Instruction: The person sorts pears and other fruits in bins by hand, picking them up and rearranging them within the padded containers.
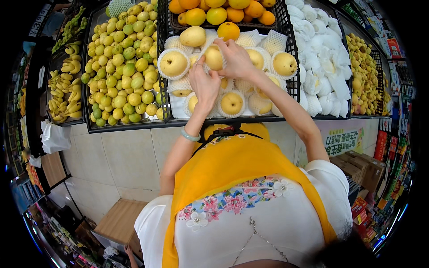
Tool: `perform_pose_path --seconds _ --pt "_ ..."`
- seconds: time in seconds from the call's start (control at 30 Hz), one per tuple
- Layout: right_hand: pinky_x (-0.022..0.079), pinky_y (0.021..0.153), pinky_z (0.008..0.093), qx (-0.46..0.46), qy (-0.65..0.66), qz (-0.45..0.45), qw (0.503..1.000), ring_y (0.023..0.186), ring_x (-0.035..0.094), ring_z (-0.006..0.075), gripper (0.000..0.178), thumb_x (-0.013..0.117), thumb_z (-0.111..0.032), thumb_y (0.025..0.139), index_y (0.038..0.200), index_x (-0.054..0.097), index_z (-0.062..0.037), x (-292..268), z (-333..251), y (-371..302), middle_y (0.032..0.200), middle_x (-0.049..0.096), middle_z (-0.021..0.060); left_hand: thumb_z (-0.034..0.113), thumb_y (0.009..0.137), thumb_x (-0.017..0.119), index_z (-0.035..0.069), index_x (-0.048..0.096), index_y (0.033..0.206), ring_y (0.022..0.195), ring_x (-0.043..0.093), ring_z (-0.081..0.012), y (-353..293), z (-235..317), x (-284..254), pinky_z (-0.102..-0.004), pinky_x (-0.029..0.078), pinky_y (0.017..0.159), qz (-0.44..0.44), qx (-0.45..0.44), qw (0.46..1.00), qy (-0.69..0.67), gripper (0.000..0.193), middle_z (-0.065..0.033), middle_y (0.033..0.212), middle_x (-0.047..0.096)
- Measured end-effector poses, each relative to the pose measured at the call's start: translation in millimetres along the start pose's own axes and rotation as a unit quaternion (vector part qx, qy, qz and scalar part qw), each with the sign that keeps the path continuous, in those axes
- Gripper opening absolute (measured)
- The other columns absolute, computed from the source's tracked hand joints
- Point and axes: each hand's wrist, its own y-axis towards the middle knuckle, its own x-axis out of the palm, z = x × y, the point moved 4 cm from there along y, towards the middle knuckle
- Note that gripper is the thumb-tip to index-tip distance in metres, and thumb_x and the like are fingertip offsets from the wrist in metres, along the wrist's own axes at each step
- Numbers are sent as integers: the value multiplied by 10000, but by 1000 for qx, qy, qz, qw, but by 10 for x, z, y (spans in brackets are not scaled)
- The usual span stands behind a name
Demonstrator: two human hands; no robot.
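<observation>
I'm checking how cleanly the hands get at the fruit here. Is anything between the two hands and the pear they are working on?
Nothing visible is. The left hand and the right hand are both already on the netted yellow pear, held just above the other netted pears in the black crate. Only its white foam net lies between fingers and skin.

Left hand (204,85) and right hand (236,60) grip a netted pear (213,58) above the black crate (292,58).

From my remote view, the right hand (235,60) covers half of the netted pear (214,58), and fingertips of the left hand (205,85) vanish among foam sleeves. Oranges (223,11) beyond both hands are cut off by the top edge.
</observation>
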Motion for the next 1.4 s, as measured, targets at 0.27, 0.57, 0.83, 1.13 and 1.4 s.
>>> perform_pose_path --seconds 0.27,0.57,0.83,1.13,1.4 --pt "483 765 420 9 55 -16 998 912 590 340 780 826 -320 534 1208 468 -161 106 36 146 1007 567 159 -70 678 478 -63 580 1156 946 610 -193 151 -68 -148 -278 458 782 -40 -159 970 -180 489 -186 1136 618" --pt "466 930 426 201 739 0 643 1130 541 235 449 535 -206 893 1298 418 -54 -229 -18 -95 1228 549 96 53 804 618 9 492 1157 1038 530 -181 281 481 -888 -285 441 785 87 34 961 -260 378 -112 1193 570" --pt "440 963 429 117 862 -98 484 1178 502 233 428 351 -251 969 1334 393 -31 -139 -359 -332 1347 445 125 44 687 792 20 261 1370 1112 524 -216 133 577 -462 -351 466 928 -131 -108 879 -445 866 -152 1223 480" --pt "496 832 352 198 730 15 654 1047 564 150 407 386 -327 970 1250 475 -45 -233 -347 -374 1163 573 59 26 623 826 29 293 1330 1103 527 -218 145 474 -472 -349 464 936 -54 -104 881 -458 886 -154 1256 447" --pt "473 739 262 243 660 163 692 864 564 81 372 425 -330 986 1021 602 -4 -398 -479 -248 969 626 32 149 861 582 38 186 1421 1249 374 -254 141 647 -620 -373 319 1048 -62 14 905 -420 695 -167 1319 366"
